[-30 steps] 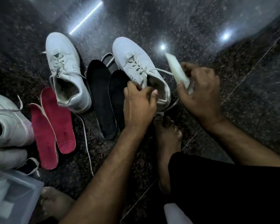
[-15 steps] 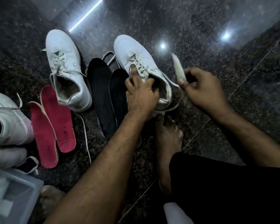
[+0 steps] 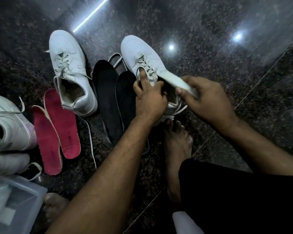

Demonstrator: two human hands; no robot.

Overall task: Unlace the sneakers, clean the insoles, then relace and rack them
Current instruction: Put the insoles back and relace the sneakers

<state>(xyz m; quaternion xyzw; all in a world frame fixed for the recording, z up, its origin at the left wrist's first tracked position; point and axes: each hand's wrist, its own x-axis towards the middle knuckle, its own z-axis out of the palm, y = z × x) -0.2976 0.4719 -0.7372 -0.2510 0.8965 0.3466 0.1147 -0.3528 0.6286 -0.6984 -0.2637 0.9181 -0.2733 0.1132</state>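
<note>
A white sneaker (image 3: 139, 53) lies on the dark floor at centre. My left hand (image 3: 149, 97) grips its collar, with a finger hooked up into the laces. My right hand (image 3: 208, 100) is shut on a pale insole (image 3: 174, 80), whose far end lies over the sneaker's opening. A second white sneaker (image 3: 68, 68) stands open to the left, its laces loose. Two black insoles (image 3: 108, 93) lie between the two sneakers. Two red insoles (image 3: 57, 130) lie further left.
More white shoes (image 3: 7, 125) sit at the left edge above a clear plastic box (image 3: 19, 205). My bare feet (image 3: 178, 146) rest on the polished granite floor just below the held sneaker. A white object (image 3: 184, 223) shows at the bottom edge.
My right hand swung the pale insole from upright at the right down onto the sneaker's opening. My left hand shifted up the sneaker, pushing a finger into the laces.
</note>
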